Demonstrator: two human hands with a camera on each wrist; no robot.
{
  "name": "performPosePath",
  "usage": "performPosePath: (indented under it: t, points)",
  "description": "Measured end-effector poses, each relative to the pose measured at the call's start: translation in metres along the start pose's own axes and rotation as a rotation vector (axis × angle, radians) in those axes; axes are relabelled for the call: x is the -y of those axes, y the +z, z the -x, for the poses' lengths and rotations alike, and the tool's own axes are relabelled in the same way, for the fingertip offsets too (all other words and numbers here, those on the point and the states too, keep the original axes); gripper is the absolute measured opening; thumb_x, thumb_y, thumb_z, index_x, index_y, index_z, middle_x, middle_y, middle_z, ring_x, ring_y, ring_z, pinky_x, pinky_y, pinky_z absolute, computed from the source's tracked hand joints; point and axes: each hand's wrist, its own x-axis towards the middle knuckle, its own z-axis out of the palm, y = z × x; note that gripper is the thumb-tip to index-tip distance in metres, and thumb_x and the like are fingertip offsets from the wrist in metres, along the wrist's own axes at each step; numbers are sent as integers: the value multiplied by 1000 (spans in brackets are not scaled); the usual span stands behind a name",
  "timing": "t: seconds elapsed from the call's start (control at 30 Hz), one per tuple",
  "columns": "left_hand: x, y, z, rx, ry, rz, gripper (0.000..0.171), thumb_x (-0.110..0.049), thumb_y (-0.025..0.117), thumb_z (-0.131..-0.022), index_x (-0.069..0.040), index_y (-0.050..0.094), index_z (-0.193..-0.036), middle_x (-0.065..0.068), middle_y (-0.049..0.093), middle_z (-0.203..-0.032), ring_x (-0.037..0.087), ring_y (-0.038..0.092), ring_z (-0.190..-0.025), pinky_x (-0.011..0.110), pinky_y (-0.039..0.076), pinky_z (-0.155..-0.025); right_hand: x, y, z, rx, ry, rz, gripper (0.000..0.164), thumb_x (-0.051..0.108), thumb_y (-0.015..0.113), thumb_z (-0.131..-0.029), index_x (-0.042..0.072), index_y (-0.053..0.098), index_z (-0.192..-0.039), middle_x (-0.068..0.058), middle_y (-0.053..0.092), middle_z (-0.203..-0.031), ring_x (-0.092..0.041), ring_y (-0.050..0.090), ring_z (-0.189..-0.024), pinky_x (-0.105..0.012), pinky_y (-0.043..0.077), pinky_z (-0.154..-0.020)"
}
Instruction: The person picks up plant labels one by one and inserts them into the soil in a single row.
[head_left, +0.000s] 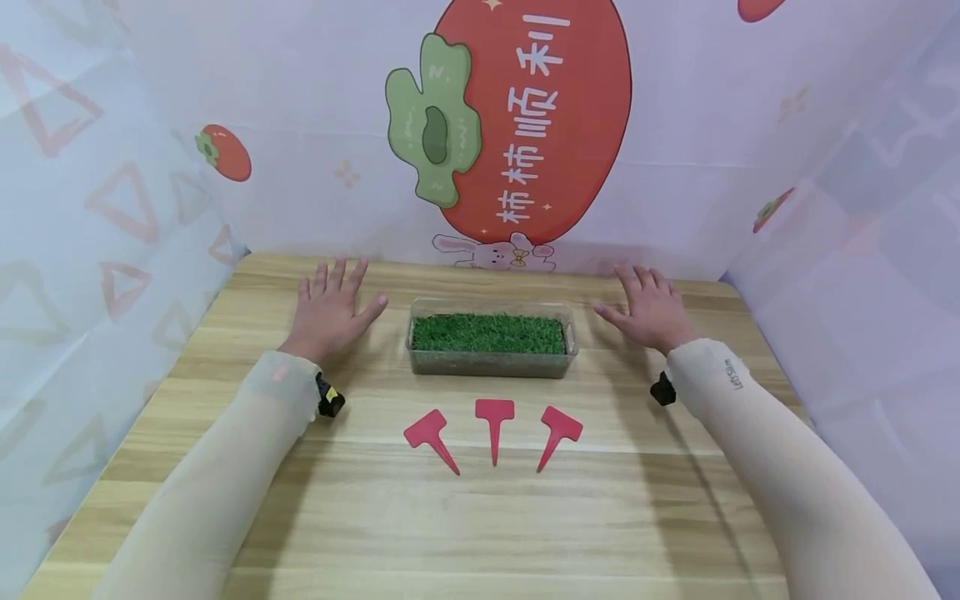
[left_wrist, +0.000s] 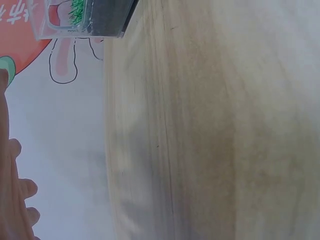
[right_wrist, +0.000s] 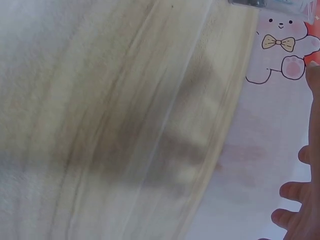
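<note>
Fingers spread, my left hand (head_left: 328, 312) is held over the table left of a clear plastic box (head_left: 487, 364). On the box's other side my right hand (head_left: 651, 310) is spread the same way, and neither hand holds anything. Green artificial grass (head_left: 487, 333) fills the box. In front of it lie three red T-shaped plant labels: a left one (head_left: 427, 429), a middle one (head_left: 495, 412) and a right one (head_left: 562, 423). The left wrist view catches one end of the box (left_wrist: 107, 17) at its top; the right wrist view shows only a corner of it.
A wooden table (head_left: 450, 533) carries everything. Behind it hangs a pale backdrop (head_left: 300, 200) printed with a large red persimmon (head_left: 577, 125), and similar sheets flank both sides. Each wrist bears a small black camera, one on the left (head_left: 330, 398) and one on the right (head_left: 663, 389).
</note>
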Motion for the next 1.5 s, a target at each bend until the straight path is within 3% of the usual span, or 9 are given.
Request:
performPosePath:
  t: [0.23, 0.47, 0.77, 0.9, 1.03, 1.23, 1.5]
  points:
    - [2, 3, 6, 9, 16, -5, 89, -75, 25, -96, -20, 8, -163, 22, 7, -167, 50, 2, -151, 70, 0, -117, 5, 4, 8, 25, -9, -1, 91, 76, 39, -92, 20, 16, -161, -25, 25, -159, -53, 18, -146, -75, 17, -111]
    - [3, 3, 11, -8, 30, 15, 87, -73, 25, -97, -21, 6, -164, 23, 7, -167, 50, 2, -151, 69, -1, -117, 10, 4, 9, -9, -30, -29, 92, 75, 40, -93, 19, 16, -162, -24, 28, -158, -53, 21, -145, -74, 16, -111]
    - [3, 10, 20, -35, 131, 94, 77, -62, 33, -102, -18, 15, -163, 20, 14, -166, 45, 12, -152, 65, 10, -119, 20, 18, 15, -86, -64, -57, 93, 68, 38, -98, 3, 13, -160, -30, 34, -154, -50, 33, -140, -64, 28, -114]
    - [-9, 9, 23, -40, 172, 215, 69, -53, 38, -105, -14, 24, -160, 15, 24, -165, 39, 20, -151, 60, 18, -120, 30, 18, 21, -144, -85, -139, 83, 58, 42, -102, 4, 16, -160, -29, 43, -149, -47, 38, -138, -61, 29, -115]
    - [-25, 8, 29, -4, 183, 322, 63, -48, 36, -107, -9, 34, -155, 15, 32, -161, 36, 28, -149, 57, 23, -119, 42, 17, 28, -141, -118, -258, 68, 45, 40, -106, 1, 28, -156, -26, 51, -141, -43, 43, -135, -58, 31, -113]
    - [-46, 7, 42, 33, 182, 435, 60, -46, 35, -108, -9, 35, -155, 12, 36, -159, 34, 31, -148, 56, 26, -118, 62, 18, 32, -117, -156, -392, 51, 25, 41, -108, -5, 39, -150, -19, 62, -116, -33, 57, -106, -53, 44, -97]
    - [-62, 13, 49, 65, 159, 488, 65, -55, 33, -105, -17, 32, -157, 6, 32, -162, 31, 30, -149, 57, 27, -118, 85, 25, 47, -55, -116, -484, 62, 37, 43, -107, 1, 29, -156, -14, 58, -121, -30, 58, -112, -52, 47, -98]
